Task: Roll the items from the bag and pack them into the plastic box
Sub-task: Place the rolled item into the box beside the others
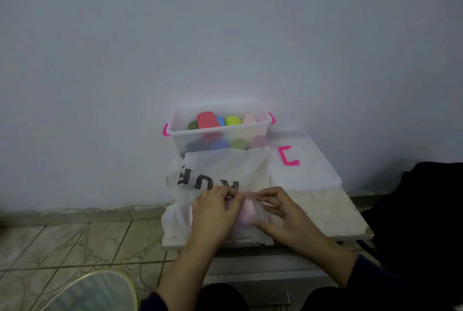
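Note:
A clear plastic box (176,133) with pink clips stands against the wall and holds several rolled items in red, green, blue, lime and pink. In front of it lies a white bag (213,170) with dark letters. On the bag, a pale pink item (246,213) sits between my hands. My left hand (215,213) grips its left side, and my right hand (280,213) presses its right side, fingertips of both pinching at the top edge. The item is partly hidden by my fingers.
The box's clear lid (305,175) with a pink handle lies flat to the right of the box. All rest on a small white table (333,218). A dark cloth mass (423,210) is at the right; tiled floor (75,243) and a round mirror (95,290) at the left.

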